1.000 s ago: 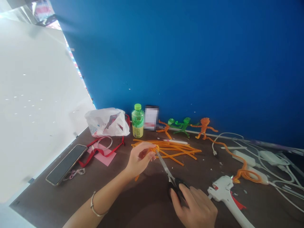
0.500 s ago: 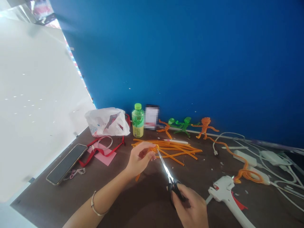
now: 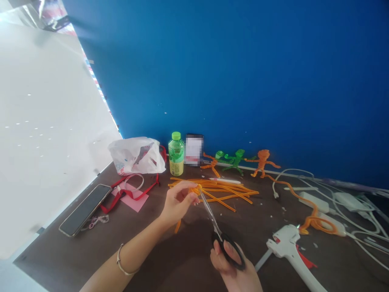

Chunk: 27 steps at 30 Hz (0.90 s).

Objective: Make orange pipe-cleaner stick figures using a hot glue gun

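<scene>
My left hand [image 3: 178, 203] pinches a curled orange pipe cleaner [image 3: 196, 189] between thumb and fingers, and an orange end hangs below the palm. In my right hand [image 3: 234, 265] is a pair of scissors [image 3: 210, 211], its black handles around my thumb and fingers. The blades look nearly closed and their tips meet the orange curl; whether they grip it cannot be made out. Just behind both hands lies a loose pile of straight orange pipe cleaners [image 3: 225, 187].
Pipe-cleaner figures, one orange [image 3: 263, 164] and one green [image 3: 238, 159], stand by the blue wall. A glue gun [image 3: 287, 241] and white cables [image 3: 343, 227] lie right. Left are a phone [image 3: 85, 209], pink paper [image 3: 136, 199] and a plastic bag [image 3: 136, 156]. A green-capped bottle [image 3: 176, 154] stands behind.
My right hand has turned and shifted slightly left, tilting the scissors' handles. The blades look closer together, with their tips still at the orange curl. My left hand has moved slightly left.
</scene>
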{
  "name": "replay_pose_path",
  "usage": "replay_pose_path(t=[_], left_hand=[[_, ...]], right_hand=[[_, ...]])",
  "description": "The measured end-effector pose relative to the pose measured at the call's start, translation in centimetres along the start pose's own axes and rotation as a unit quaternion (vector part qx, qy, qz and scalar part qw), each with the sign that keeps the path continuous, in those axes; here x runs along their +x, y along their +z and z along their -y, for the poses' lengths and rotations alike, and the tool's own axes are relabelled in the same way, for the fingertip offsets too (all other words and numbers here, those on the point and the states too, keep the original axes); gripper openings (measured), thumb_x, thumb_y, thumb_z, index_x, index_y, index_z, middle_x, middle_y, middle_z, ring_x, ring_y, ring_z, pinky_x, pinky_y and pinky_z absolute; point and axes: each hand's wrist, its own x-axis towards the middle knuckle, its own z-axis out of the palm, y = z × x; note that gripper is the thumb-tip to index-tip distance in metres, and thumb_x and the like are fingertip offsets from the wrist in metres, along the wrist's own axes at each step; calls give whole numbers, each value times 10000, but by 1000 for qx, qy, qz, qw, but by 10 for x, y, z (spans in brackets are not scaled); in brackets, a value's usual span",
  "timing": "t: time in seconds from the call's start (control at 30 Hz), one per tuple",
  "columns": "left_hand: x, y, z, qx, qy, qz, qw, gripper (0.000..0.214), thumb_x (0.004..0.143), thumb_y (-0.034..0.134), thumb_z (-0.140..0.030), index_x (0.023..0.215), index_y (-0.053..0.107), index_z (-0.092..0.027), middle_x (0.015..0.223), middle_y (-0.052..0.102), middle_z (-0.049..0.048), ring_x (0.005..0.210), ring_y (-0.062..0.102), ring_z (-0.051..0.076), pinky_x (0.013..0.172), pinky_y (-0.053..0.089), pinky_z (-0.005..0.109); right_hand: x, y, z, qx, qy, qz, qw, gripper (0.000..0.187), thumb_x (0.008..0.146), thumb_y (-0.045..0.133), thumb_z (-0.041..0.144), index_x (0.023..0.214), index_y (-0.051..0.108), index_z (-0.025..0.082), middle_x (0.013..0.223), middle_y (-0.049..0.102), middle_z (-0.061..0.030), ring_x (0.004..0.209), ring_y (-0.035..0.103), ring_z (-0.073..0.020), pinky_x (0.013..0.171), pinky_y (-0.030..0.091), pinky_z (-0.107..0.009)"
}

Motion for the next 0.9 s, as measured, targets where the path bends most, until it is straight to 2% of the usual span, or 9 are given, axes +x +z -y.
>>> replay_pose_path(t=[0.2, 0.37, 0.53, 0.73, 0.83, 0.9], left_hand=[[-1, 1, 1, -7, -6, -11, 1000, 163, 758, 615, -242, 909, 640, -186, 890, 614, 37, 573, 577, 76, 535, 486, 221], [-1, 1, -1, -13, -32, -4, 999, 187, 752, 622, -276, 902, 634, -164, 712, 631, 25, 546, 571, 91, 518, 465, 224], [-1, 2, -3, -49, -63, 3, 997, 212, 747, 628, -307, 898, 619, -160, 594, 597, -2, 522, 558, 96, 516, 449, 230], [-2, 4, -3, -111, -103, 9, 988, 235, 729, 649, -329, 892, 609, -164, 585, 586, -8, 523, 545, 90, 516, 422, 223], [-1, 5, -3, -148, -123, -22, 981, 251, 727, 650, -344, 900, 607, -167, 622, 586, -4, 536, 539, 82, 523, 409, 217], [0, 4, -2, -171, -131, -53, 975, 251, 732, 647, -345, 917, 608, -180, 668, 586, -6, 554, 537, 71, 539, 405, 212]], right_hand=[[2, -1, -2, 114, 66, 14, 991, 330, 597, 749, 425, 524, 560, 165, 400, 201, 91, 457, 188, -67, 474, 237, -232], [3, 0, -1, 186, 123, 58, 973, 326, 599, 751, 408, 515, 564, 154, 375, 161, 108, 424, 131, -50, 454, 205, -220], [3, 0, -4, 227, 135, 116, 957, 306, 645, 721, 399, 552, 600, 134, 362, 94, 118, 406, 98, -45, 440, 187, -211], [1, -2, -12, 261, 142, 155, 942, 304, 669, 704, 398, 566, 600, 131, 354, 93, 118, 395, 99, -42, 432, 190, -202], [-1, -4, -14, 260, 151, 166, 939, 343, 666, 690, 449, 549, 582, 146, 342, 90, 117, 385, 102, -45, 420, 192, -198], [-1, -4, -11, 230, 143, 147, 951, 374, 651, 684, 489, 532, 567, 155, 337, 110, 116, 384, 110, -48, 417, 202, -200]])
